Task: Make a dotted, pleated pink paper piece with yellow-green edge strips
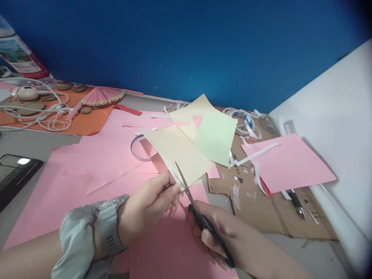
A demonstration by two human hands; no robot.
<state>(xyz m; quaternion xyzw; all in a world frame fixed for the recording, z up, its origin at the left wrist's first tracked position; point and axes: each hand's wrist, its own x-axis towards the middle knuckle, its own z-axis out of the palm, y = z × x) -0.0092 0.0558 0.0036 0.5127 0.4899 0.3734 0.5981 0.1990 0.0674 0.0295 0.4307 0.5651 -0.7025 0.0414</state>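
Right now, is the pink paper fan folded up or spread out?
It's spread out. The pink paper fan shows its pleats splayed into a wide curve with a zigzag edge.

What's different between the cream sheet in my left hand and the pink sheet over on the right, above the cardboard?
The cream sheet is pale yellowish, while the pink sheet is pink. Your left hand holds the cream sheet near a corner; no hand touches the pink sheet. The scissors reach over the cream sheet, but not the pink sheet. Both look four-sided.
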